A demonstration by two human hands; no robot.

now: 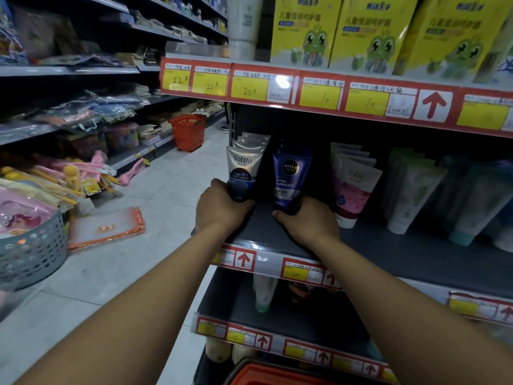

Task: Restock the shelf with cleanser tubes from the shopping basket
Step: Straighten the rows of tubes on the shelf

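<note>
Mid-frame on shelf (277, 240): left hand (219, 209) grips white tube (243, 173), right hand (308, 218) grips blue tube (290, 179), both low near caps; prob. light, soft-walled, slick, so hold at stiff cap end.

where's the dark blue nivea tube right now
The dark blue tube stands on the middle shelf, gripped at its base by the right hand, just right of the white tube.

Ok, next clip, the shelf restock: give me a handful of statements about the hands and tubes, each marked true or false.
1. The left hand grips the Softto tube. True.
2. The right hand holds a pink tube. False: it grips the blue Nivea Men tube.
3. Both tubes stand cap down on the shelf. True.
4. Yellow boxes sit on the shelf below the hands. False: they are on the one above.
</note>
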